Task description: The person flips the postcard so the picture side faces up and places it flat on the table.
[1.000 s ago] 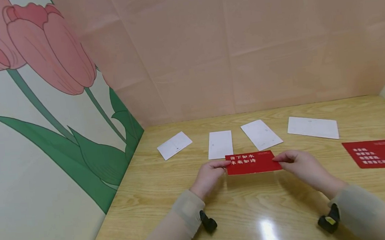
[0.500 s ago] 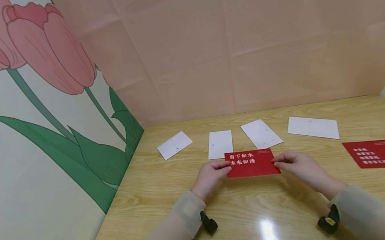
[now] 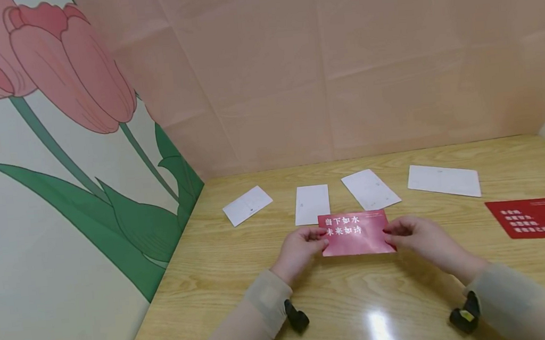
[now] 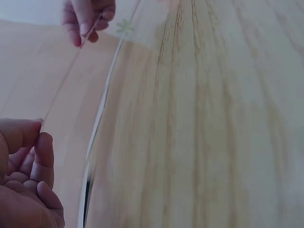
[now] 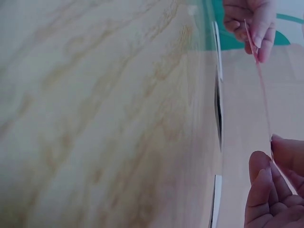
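The red postcard, printed with two lines of white Chinese characters, is held in the air above the table, its face tilted toward the head camera and shining pinkish where the light falls. The left hand pinches its left edge between thumb and fingers, and the right hand pinches its right edge in the same way; the hands are apart, with the card spanning between them. Both wrist views show it almost edge-on, clear of the tabletop. In my judgement, if the hands were to come nearer to each other, the thin card could bow or get a crease, and if one pinch loosened, that side would drop, because each hand holds only the margin. The gloss could also hide part of the print. Beyond it four white cards lie in a loose row: the leftmost white card, the second white card, the third white card and the rightmost white card. In the head view the held postcard covers a corner of the second one; moved low and forward, it might push that one askew. Well to the right, another red card lies flat, and behind the table hangs a pink cloth.
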The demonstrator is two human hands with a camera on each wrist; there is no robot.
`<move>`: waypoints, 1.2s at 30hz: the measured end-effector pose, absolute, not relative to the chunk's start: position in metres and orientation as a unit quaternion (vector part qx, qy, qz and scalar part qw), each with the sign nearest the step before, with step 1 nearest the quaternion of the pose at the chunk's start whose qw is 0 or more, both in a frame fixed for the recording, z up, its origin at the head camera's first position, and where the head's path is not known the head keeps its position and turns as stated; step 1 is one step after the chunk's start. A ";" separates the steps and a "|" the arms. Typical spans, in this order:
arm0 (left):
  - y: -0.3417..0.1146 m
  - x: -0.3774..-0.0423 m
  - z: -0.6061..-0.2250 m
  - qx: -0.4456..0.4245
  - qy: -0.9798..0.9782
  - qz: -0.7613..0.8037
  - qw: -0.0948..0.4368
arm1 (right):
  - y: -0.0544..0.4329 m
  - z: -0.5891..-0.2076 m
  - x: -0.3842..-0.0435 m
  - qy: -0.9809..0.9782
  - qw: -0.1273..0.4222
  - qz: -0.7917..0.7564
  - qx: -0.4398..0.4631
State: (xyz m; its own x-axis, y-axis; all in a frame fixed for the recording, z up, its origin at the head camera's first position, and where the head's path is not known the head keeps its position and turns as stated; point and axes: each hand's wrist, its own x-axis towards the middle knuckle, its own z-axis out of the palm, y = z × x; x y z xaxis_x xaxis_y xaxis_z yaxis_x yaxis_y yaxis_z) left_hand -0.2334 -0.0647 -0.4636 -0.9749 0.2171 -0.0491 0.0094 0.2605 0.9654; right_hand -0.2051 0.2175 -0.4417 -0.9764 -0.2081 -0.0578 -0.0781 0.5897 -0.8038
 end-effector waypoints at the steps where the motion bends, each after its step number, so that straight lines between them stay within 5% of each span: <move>1: -0.064 -0.233 -0.463 0.072 0.789 0.604 0.086 | 0.218 -0.442 -0.205 0.888 0.072 -0.446 -0.080; 36: -0.060 -0.227 -0.465 0.052 0.890 0.428 0.147 | 0.212 -0.453 -0.204 0.913 0.135 -0.372 -0.096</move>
State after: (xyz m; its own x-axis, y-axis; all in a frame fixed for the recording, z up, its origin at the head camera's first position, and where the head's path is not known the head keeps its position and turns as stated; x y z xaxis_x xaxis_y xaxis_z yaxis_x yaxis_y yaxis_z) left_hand -0.2275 -0.0599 -0.4652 -0.9515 0.2187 -0.2164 -0.0325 0.6281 0.7775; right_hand -0.2044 0.2122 -0.4529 -0.9450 -0.2762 -0.1751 -0.0755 0.7052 -0.7050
